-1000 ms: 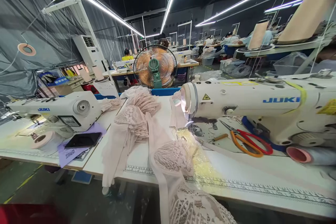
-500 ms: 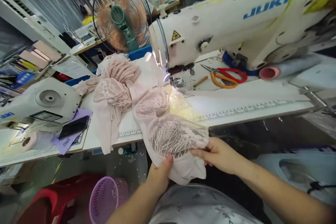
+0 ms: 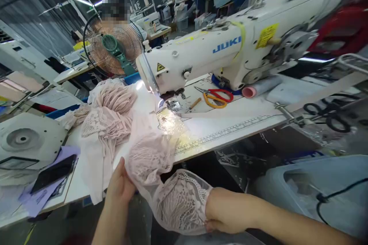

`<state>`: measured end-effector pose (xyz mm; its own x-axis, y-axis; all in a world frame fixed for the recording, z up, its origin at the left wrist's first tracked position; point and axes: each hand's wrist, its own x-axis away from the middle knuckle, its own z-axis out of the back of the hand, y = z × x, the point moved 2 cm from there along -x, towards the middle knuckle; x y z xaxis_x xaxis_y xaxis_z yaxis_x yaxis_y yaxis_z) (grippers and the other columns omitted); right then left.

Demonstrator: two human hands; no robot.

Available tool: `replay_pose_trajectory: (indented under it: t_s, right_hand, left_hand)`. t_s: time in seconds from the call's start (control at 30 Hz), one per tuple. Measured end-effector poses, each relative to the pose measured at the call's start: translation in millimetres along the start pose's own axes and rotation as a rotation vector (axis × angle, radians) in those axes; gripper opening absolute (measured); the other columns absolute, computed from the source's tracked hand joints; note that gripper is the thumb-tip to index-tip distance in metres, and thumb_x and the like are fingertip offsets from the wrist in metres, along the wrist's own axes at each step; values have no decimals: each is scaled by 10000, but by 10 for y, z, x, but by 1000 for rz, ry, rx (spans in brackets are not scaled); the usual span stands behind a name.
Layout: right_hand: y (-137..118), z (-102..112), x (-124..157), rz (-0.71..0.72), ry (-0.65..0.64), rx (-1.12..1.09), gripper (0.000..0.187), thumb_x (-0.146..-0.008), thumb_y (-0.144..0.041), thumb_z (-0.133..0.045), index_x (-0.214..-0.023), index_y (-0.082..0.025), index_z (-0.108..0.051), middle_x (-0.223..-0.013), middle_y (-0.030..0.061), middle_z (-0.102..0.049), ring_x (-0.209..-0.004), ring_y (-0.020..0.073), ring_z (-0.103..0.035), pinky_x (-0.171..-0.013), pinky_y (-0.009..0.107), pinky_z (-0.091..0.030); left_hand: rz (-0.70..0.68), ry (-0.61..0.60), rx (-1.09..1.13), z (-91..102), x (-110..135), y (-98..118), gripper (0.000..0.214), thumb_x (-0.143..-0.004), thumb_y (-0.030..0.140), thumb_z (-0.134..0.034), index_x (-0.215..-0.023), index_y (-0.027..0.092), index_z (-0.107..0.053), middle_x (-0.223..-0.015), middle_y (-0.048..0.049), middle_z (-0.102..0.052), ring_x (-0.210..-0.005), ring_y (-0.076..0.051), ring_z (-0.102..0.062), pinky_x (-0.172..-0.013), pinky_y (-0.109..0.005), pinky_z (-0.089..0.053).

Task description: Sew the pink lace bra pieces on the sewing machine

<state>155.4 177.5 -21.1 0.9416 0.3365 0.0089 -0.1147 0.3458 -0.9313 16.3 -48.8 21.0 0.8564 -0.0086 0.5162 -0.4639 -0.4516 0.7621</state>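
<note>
Lamp [image 3: 160, 103] glare whitens the yellow sheet [image 3: 170, 121] (background dim, edges stretched).

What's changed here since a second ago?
Your left hand and right hand came into view, holding the near cup of the lace garment. Then the left moved up to the garment's left edge, beside the farther cup; whether it grips there is unclear. The right still holds the near cup's right side. The scissors, phone and fabric pile stayed where they were.
</note>
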Motion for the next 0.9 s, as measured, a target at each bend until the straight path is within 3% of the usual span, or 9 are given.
replay_pose_trajectory:
  t_s: [0.07,0.13,0.2,0.3,0.47,0.6,0.7,0.8,0.9]
  right_hand:
    - [-37,124,-85,27,-43,54,413,-670,-437,-638,-384,-219,-434,-389,-48,-275,-421,123,-221,-467,250,-245]
    - [-95,362,-206,12,64,90,324,-713,-462,-602,-517,-213,-536,-486,-28,-417,-480,131,-328,-511,256,-267]
    - [-154,613,-359,-27,236,94,313,-812,-472,-477,-753,-196,-612,-743,37,-570,-647,162,-458,-605,268,-332]
    - [-188,794,-631,-69,290,33,347,-853,-478,-401,-830,-181,-578,-853,55,-578,-662,153,-484,-615,266,-367]
    - [-91,655,-914,-57,140,-110,347,-783,-454,-480,-573,-191,-397,-562,-36,-366,-540,108,-361,-526,236,-293]
    - [46,603,-920,-130,97,-227,344,-781,-516,-476,-670,-194,-430,-595,-46,-331,-528,103,-327,-493,236,-256]
    - [90,609,-907,-169,53,-251,362,-794,-533,-479,-670,-204,-396,-607,-47,-309,-519,103,-317,-487,241,-245]
    - [70,597,-895,-159,32,-228,388,-793,-529,-491,-625,-207,-356,-618,-43,-296,-540,108,-312,-508,251,-255]
    - [39,566,-895,-137,30,-186,409,-785,-526,-482,-585,-212,-315,-595,-46,-270,-524,107,-280,-498,254,-239]
  left_hand:
    - [-51,45,-65,-57,-35,19,199,-847,228,-519,-973,152,-654,-850,-68,-725,-973,-231,-668,-904,-381,-532]
    - [-101,13,-141,-64,-35,-23,217,-768,206,-632,-981,168,-657,-848,-42,-725,-920,-225,-682,-857,-357,-555]
    - [-121,-20,-193,-28,-17,-110,336,-649,227,-754,-970,179,-666,-841,-27,-726,-879,-234,-690,-800,-340,-575]
    - [-105,-86,-231,11,29,-285,465,-534,329,-856,-937,168,-687,-851,-47,-730,-866,-264,-689,-757,-351,-583]
    - [-140,-251,-299,-53,108,-484,374,-630,386,-812,-918,174,-702,-886,-63,-733,-887,-260,-677,-814,-384,-542]
    - [-164,-470,-521,-138,87,-448,367,-710,426,-736,-962,162,-703,-906,-72,-725,-921,-253,-653,-881,-384,-488]
    - [-197,-548,-779,-220,41,-373,443,-774,527,-630,-985,143,-696,-935,-80,-712,-956,-262,-624,-893,-373,-465]
    - [-169,-618,-1002,-329,-5,-344,506,-818,587,-521,-928,121,-684,-915,-83,-689,-916,-253,-605,-825,-340,-471]
    - [-155,-669,-1169,-449,-37,-363,490,-834,578,-467,-717,127,-618,-703,-41,-605,-714,-190,-553,-671,-285,-446]
